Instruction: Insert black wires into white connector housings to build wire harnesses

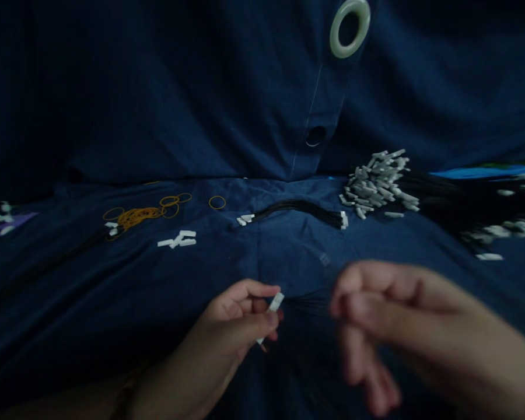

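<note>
Near the lower middle, my left hand [245,315] pinches white connectors [277,301] between thumb and fingers. Thin black wires [308,300] run rightward from beside its fingertips. To the right, my right hand [385,326] is blurred, its thumb and index finger pressed together; anything between them is too blurred to make out. Beyond both hands, a short bundle of black cables [295,204] with white ends lies curved on the blue cloth.
Orange rubber bands [140,217] lie at the left, with one single band [217,202] apart. Loose white connectors [178,239] sit nearby. A large heap of white-tipped cables [378,184] is at the right. Blue fabric with a pale ring [366,29] hangs behind.
</note>
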Motion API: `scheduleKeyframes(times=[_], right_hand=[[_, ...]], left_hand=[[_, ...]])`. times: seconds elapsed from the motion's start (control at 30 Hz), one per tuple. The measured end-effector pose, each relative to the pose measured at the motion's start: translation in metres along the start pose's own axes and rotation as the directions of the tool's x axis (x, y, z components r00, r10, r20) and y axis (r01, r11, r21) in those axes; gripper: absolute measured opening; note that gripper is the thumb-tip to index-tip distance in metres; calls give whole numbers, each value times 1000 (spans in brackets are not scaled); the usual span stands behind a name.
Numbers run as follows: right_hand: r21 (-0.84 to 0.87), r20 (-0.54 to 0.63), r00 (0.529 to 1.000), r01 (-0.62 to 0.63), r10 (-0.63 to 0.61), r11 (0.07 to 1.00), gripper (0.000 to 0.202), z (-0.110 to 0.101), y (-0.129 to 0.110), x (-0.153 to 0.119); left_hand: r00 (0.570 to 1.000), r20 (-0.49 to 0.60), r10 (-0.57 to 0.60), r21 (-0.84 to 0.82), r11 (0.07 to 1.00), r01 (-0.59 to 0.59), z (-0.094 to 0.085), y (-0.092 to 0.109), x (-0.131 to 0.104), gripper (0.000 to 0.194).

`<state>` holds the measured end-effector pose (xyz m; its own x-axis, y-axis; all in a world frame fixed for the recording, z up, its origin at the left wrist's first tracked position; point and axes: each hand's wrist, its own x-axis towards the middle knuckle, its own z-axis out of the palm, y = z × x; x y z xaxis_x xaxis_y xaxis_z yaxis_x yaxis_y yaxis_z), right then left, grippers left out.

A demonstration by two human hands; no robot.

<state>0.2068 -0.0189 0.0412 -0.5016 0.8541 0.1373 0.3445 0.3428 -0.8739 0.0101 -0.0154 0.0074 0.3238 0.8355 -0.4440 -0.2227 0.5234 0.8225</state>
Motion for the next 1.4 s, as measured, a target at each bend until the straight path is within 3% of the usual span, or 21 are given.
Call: scheduleKeyframes(times=[0.03,0.07,0.1,0.2,0.33,0.57,0.8,1.03,1.4], right_hand=[[211,153,981,-148,117,966,37,14,3,1],[329,215,958,-254,189,910,33,26,7,2],[341,218,952,-279,212,898,30,35,12,3],[204,126,971,-226,203,952,29,44,24,1],[71,83,984,-163,157,984,31,37,29,-2],[46,91,990,-114,109,992,29,38,31,-3],[95,108,985,-142,131,985,25,37,34,0],[24,101,991,-89,86,996,27,37,36,-4],[46,58,991,-120,118,992,26,38,34,-3]], left_hand=[[1000,15,-1,-22,1000,1,-1,0,0,20],[999,32,-7,-39,999,8,-2,-1,1,19],[999,49,-15,-50,999,18,-3,-1,1,19],[998,57,-37,-43,998,39,-3,-1,2,19],[998,50,-45,-38,998,46,-4,-1,2,19],[996,53,-73,-72,994,76,-5,0,4,21],[996,53,-74,-78,994,78,-4,0,4,21],[995,70,-71,-61,995,76,-6,-3,5,21],[1000,4,8,43,999,-8,-4,-7,4,20]])
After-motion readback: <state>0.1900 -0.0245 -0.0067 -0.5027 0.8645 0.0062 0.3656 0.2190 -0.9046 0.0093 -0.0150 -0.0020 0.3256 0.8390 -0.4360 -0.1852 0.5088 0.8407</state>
